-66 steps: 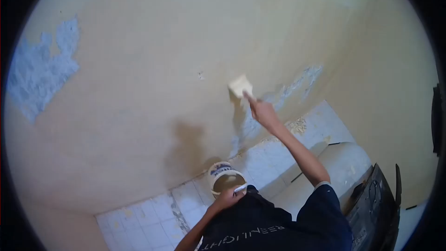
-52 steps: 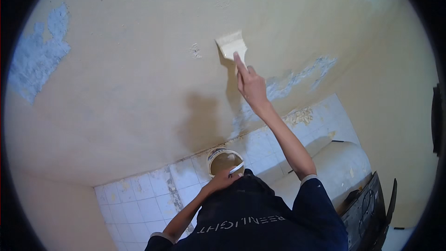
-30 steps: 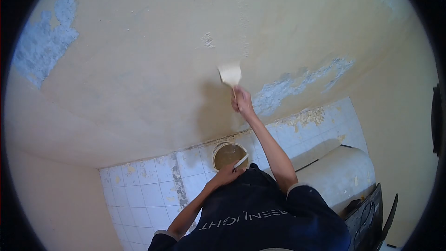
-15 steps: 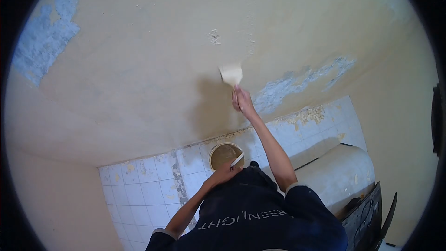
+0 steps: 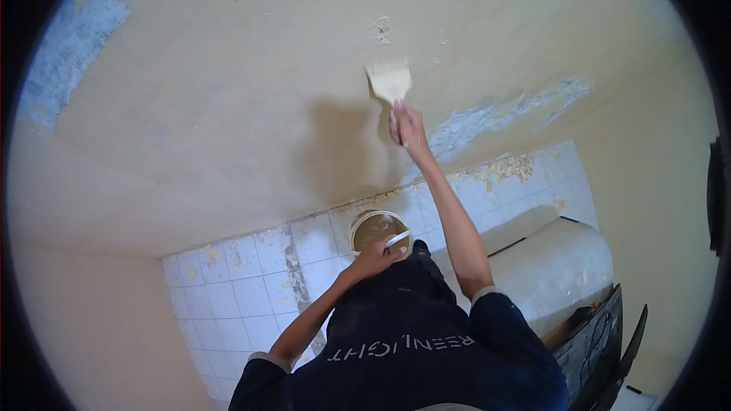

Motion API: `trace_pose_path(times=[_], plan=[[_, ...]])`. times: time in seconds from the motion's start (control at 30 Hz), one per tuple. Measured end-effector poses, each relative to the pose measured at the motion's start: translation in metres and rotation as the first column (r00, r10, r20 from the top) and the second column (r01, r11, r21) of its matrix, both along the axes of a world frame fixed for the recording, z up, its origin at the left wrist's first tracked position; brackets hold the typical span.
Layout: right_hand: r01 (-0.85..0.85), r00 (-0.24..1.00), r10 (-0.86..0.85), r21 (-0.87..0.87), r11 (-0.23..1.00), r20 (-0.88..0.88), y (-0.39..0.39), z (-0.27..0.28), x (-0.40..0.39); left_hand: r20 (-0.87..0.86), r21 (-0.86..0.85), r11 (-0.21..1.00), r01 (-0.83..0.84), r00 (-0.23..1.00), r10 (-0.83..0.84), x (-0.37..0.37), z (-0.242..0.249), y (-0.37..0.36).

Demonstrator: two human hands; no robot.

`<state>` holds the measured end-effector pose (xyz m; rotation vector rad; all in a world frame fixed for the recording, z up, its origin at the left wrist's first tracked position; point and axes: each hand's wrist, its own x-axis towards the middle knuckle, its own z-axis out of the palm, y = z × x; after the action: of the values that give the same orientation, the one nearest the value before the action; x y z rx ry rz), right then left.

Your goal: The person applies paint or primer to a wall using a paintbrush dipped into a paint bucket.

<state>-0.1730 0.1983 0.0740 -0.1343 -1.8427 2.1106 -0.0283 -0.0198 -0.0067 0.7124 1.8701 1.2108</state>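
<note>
Near the upper centre, the right hand [image 5: 409,125] grips the brush [image 5: 389,80] flat against the wall [image 5: 228,91], while the left hand [image 5: 375,259] closes on the paint bucket [image 5: 373,227] handle, keeping it within reach.

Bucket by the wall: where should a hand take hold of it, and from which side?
Probably the bucket's white handle, from above: it arcs over the open, paint-filled top, where the left hand already holds it. The walls are mostly hidden from this view.

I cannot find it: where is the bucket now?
In the head view, the bucket is low at centre, on the tiled floor by the wall, under the left hand.
</note>
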Motion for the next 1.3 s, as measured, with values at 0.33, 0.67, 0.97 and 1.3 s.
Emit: trace_pose_path(times=[0.33, 0.67, 0.97, 1.3], plan=[[-0.001, 0.997, 0.009, -0.111, 0.994, 0.074, -0.040, 0.049, 0.033, -0.057, 0.014, 0.999, 0.049, 0.997, -0.048, -0.003, -0.003, -0.009], [0.006, 0.941, 0.070, -0.225, 0.974, 0.331, -0.046, -0.043, 0.060, -0.083, 0.007, 0.998, 0.059, 0.995, -0.059, -0.001, 0.000, -0.022], [0.144, 0.990, -0.144, -0.005, 0.990, 0.009, 0.103, 0.092, 0.026, -0.081, -0.051, 0.997, 0.050, 0.995, -0.054, -0.003, 0.004, -0.018], [0.402, 0.872, -0.404, 0.067, 0.913, 0.275, 0.087, -0.025, 0.107, -0.126, 0.126, 0.991, 0.052, 0.991, -0.036, 0.003, -0.007, 0.003]])
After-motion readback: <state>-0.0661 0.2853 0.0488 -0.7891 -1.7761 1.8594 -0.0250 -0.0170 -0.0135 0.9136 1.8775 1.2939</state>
